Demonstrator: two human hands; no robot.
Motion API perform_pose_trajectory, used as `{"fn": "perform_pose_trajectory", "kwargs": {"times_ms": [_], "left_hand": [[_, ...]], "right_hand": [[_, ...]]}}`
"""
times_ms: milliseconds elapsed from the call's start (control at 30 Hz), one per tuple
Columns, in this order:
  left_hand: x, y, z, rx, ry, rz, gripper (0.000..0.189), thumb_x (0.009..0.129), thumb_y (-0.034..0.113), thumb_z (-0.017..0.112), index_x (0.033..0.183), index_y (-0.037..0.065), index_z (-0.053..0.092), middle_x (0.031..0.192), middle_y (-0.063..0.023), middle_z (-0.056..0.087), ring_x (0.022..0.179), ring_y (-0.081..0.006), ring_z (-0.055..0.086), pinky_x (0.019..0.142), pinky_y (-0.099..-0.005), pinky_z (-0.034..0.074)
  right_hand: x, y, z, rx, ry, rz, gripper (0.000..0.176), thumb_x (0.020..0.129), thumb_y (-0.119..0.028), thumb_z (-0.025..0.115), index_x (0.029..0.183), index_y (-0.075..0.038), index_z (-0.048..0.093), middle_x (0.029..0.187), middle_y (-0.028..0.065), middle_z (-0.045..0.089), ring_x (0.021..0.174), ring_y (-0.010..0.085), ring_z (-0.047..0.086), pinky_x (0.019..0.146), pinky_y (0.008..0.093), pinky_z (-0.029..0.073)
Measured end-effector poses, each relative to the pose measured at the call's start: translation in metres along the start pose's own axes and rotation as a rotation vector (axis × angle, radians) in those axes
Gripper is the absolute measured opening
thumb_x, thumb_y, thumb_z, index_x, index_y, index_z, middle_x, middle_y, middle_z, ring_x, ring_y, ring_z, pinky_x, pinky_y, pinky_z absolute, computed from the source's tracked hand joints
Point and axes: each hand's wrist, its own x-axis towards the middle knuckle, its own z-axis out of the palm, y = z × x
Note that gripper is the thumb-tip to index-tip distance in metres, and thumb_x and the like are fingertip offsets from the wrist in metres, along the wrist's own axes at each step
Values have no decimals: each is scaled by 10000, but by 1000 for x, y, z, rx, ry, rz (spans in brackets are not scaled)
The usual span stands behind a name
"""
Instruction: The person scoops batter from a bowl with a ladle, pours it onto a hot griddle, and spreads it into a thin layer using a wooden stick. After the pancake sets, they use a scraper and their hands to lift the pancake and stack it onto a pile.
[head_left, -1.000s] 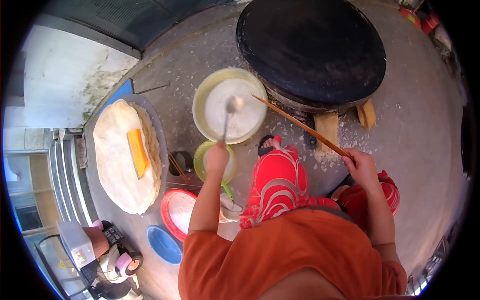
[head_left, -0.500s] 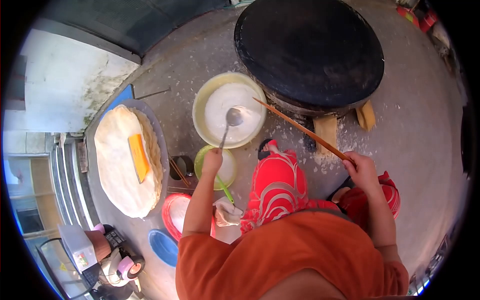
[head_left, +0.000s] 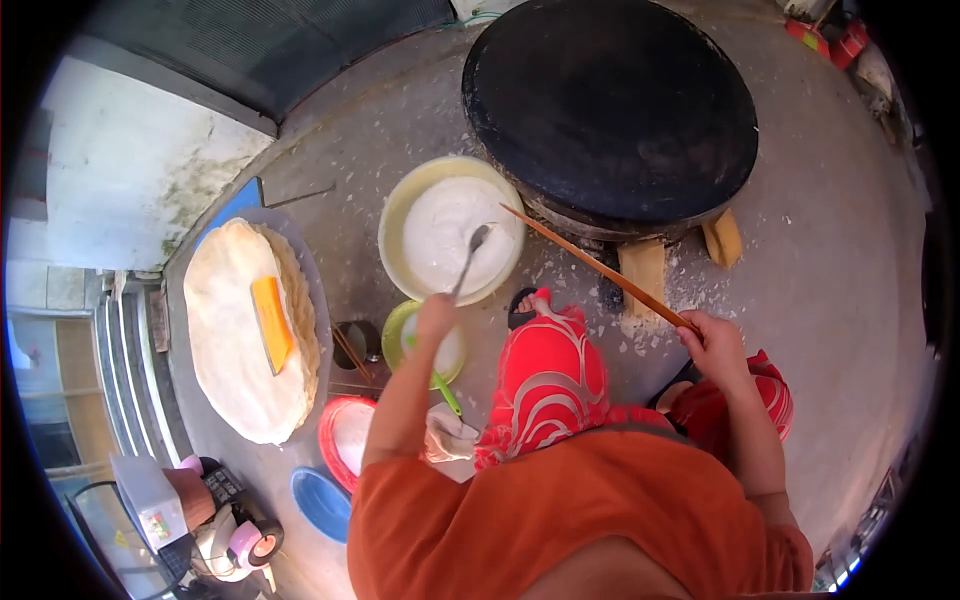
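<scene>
My left hand (head_left: pixel 436 318) is closed on the handle of a metal ladle (head_left: pixel 478 240). The ladle's bowl is tilted over the white batter in a large cream basin (head_left: pixel 393 258). In my right hand (head_left: pixel 715 343) is a long, thin wooden stick (head_left: pixel 610 272), its fingers wrapped round one end. The stick slants up to the left, and its tip is by the basin's right rim. Beyond it stands a big round black griddle (head_left: pixel 610 105), bare on top. Below my left hand is a green bowl (head_left: pixel 395 335) with white contents.
To the left, a stack of thin flatbreads (head_left: pixel 235 340) bears an orange-handled scraper (head_left: pixel 271 325). Near my left arm are a red basin (head_left: pixel 335 420), a blue basin (head_left: pixel 322 503) and a dark pot (head_left: pixel 362 343). Wooden blocks (head_left: pixel 645 275) sit under the griddle.
The ladle's bowl has turned, now showing edge-on at the batter. My left hand has shifted slightly. My right hand keeps the stick in nearly the same position.
</scene>
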Motion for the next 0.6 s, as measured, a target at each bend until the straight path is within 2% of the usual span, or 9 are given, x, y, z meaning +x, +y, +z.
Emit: {"fn": "perform_pose_trajectory", "kwargs": {"times_ms": [100,200,233,267,333,400,433,533,600], "left_hand": [[-31,-2,-42,-1,87,-66,247,765,150,456,837,-31,607,850,-243,593,845,-374,574,748,-442,446],[-14,-29,8,173,-28,5,227,772,116,442,799,-47,597,769,-249,595,745,-379,592,679,-426,468],[-6,-25,18,-67,-152,14,290,855,214,431,731,-17,554,507,-102,502,354,-184,451,356,-337,368],[5,-28,18,-69,-152,19,290,855,214,431,731,-17,554,507,-102,502,354,-184,451,356,-337,368],[-3,31,-26,-314,-219,-145,297,868,224,428,700,0,530,484,-80,476,319,-172,410,319,-320,332],[18,29,-23,-483,33,-16,306,861,210,419,702,-19,542,512,-114,506,342,-194,445,353,-339,374],[24,33,-17,-132,224,73,202,768,95,444,777,-46,587,737,-249,588,709,-383,583,654,-426,467],[6,28,9,246,38,131,216,758,137,464,825,-17,600,841,-239,590,855,-387,561,745,-436,450],[-2,-6,-2,120,27,90,204,776,147,464,837,9,602,859,-233,589,853,-383,562,743,-433,450]], "right_hand": [[-6,0,1,38,-8,19,170,761,-128,598,917,-60,597,641,135,572,575,296,556,535,355,427],[-4,-3,0,50,-47,59,172,764,-134,597,920,-60,596,643,135,573,580,299,556,536,356,426],[-2,-1,0,40,-31,32,172,764,-135,598,919,-60,596,644,135,573,581,300,556,537,357,427],[-3,1,2,28,-22,13,172,764,-136,599,918,-60,596,645,134,574,581,301,555,538,358,427],[-1,4,4,12,-11,2,171,763,-134,600,918,-60,595,644,133,574,582,301,556,540,357,427],[-2,1,5,5,-1,-14,171,762,-132,601,917,-61,594,643,131,575,582,301,556,542,356,428],[-1,-1,4,13,-25,9,169,762,-132,601,915,-59,593,644,131,575,586,302,557,542,357,428],[0,-5,1,20,-36,26,167,762,-132,599,910,-56,589,647,133,575,592,304,558,542,359,427],[1,-2,1,22,-24,34,165,763,-133,598,909,-55,587,650,134,575,596,305,558,542,360,427]]}}
